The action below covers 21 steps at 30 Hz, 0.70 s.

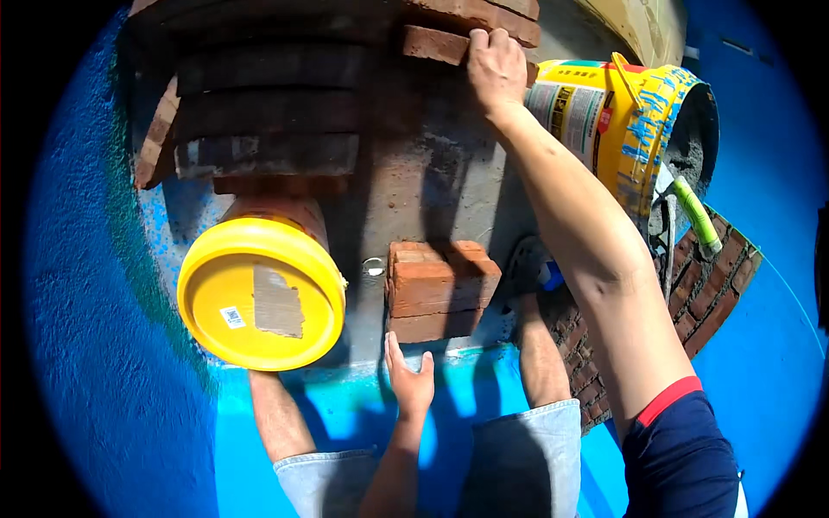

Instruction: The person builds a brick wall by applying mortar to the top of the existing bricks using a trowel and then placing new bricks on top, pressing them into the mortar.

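Observation:
At the top, my right hand [499, 73] reaches far forward, its fingers curled round the end of a red brick [436, 45] beside other bricks [471, 12]. My left hand [409, 380] is low in the middle, fingers stretched and thumb apart, with nothing in it. Its fingertips are close to the near face of a small stack of red bricks [439, 289] on the grey concrete; whether they touch it I cannot tell. The underside of my right hand's grip is hidden.
Dark stacked bricks [268, 112] stand at the left behind a yellow bucket [324, 268] with a yellow base. At the right lies a tipped yellow bucket [587, 116] holding grey mortar and a tool with a green handle [698, 216]. A brick-patterned panel [708, 293] is beneath it.

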Tool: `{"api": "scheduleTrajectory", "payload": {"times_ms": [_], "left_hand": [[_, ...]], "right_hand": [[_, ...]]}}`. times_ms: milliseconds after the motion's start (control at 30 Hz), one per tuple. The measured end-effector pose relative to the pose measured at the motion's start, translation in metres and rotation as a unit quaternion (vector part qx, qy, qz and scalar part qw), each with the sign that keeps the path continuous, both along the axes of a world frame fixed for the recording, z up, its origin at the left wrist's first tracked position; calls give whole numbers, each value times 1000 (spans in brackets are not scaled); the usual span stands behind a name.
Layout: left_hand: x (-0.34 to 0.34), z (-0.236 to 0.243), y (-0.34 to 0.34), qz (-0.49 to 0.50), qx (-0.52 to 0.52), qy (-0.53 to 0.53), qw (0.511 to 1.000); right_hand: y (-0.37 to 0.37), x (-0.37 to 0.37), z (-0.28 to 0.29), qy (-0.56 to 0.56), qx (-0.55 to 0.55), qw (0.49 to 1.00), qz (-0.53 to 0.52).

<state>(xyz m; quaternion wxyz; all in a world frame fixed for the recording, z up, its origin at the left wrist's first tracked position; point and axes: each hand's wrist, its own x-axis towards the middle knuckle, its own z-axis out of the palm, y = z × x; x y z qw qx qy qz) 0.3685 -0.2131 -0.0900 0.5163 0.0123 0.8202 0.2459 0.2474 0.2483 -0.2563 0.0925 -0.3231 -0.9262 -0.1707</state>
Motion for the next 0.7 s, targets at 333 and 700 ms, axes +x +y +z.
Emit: {"api": "scheduleTrajectory", "payload": {"times_ms": [333, 700], "left_hand": [[-24, -21, -2, 54, 9, -19, 998], [-25, -3, 24, 114, 94, -97, 984]], "right_hand": [[-79, 63, 132, -54, -287, 956, 3], [-275, 209, 204, 9, -781, 483, -397]]}}
